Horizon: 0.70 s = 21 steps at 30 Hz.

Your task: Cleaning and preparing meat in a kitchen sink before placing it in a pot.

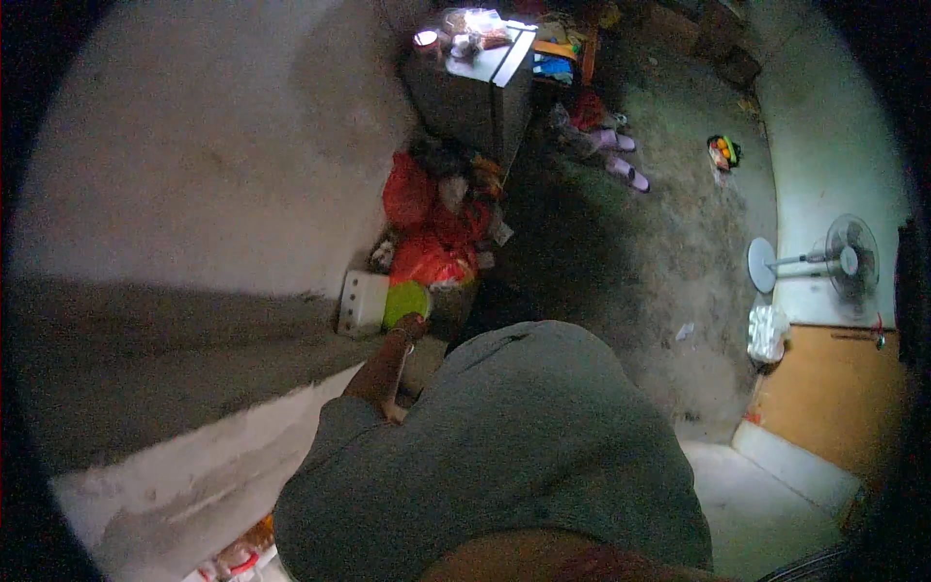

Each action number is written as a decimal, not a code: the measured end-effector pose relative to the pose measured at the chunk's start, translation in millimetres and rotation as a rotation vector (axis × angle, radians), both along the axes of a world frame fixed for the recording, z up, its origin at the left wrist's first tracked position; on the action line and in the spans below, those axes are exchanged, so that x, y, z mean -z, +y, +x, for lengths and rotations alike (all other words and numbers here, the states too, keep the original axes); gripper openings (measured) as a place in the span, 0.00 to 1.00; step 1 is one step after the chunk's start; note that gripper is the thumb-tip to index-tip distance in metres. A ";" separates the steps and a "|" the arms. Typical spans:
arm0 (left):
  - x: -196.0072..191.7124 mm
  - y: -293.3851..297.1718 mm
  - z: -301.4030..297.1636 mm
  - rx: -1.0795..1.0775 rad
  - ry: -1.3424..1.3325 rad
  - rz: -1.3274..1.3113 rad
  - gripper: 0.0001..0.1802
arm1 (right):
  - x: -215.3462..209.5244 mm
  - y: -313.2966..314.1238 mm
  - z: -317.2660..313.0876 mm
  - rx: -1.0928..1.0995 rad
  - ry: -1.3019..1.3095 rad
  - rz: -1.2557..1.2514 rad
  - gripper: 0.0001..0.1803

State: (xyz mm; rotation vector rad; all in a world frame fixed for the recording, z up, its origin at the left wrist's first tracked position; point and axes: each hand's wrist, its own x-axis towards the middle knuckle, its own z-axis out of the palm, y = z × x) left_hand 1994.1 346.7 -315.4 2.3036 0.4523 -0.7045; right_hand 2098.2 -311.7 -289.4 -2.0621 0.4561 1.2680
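Note:
My left arm reaches down from the grey sleeve, with a bracelet at the wrist. At its end, my left hand has its fingers closed at the lower right edge of a lime-green rounded object, which looks held. The dim light hides the exact grip and the object's kind. Right beside it stands a white box with a row of dark holes. Just beyond lie red plastic bags in a heap against the wall. My right hand is out of sight.
A dark cabinet with items on its white top stands ahead. Lilac slippers and a small container of fruit lie on the floor. At right are a standing fan, a white bag and a brown board.

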 end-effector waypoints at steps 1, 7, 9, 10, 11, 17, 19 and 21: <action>8.2 -2.1 28.5 -0.160 0.055 -0.047 0.19 | 13.1 1.0 24.7 -0.041 -0.028 -0.022 0.12; 39.4 66.8 81.1 -0.788 -0.086 -0.964 0.12 | 78.5 95.6 221.2 -0.484 -0.366 0.036 0.11; 33.9 -10.4 170.2 -0.549 0.219 -0.301 0.10 | 53.7 62.2 278.3 0.145 -0.245 0.177 0.11; 31.6 6.3 162.6 -0.435 0.155 -0.135 0.11 | 49.6 97.1 297.0 0.158 -0.244 0.221 0.11; 35.1 36.6 149.6 -0.320 0.084 0.047 0.12 | 46.0 140.3 316.1 0.166 -0.252 0.289 0.10; 67.0 48.4 227.1 -0.432 0.149 0.145 0.20 | 46.8 172.5 465.7 -0.095 -0.097 0.161 0.11; 67.0 36.2 248.8 -0.710 0.157 -0.039 0.22 | 54.6 168.6 521.7 -0.154 -0.020 0.051 0.10; 68.0 13.6 244.8 -0.739 -0.019 0.148 0.22 | 68.9 184.9 583.7 -0.339 0.000 0.066 0.08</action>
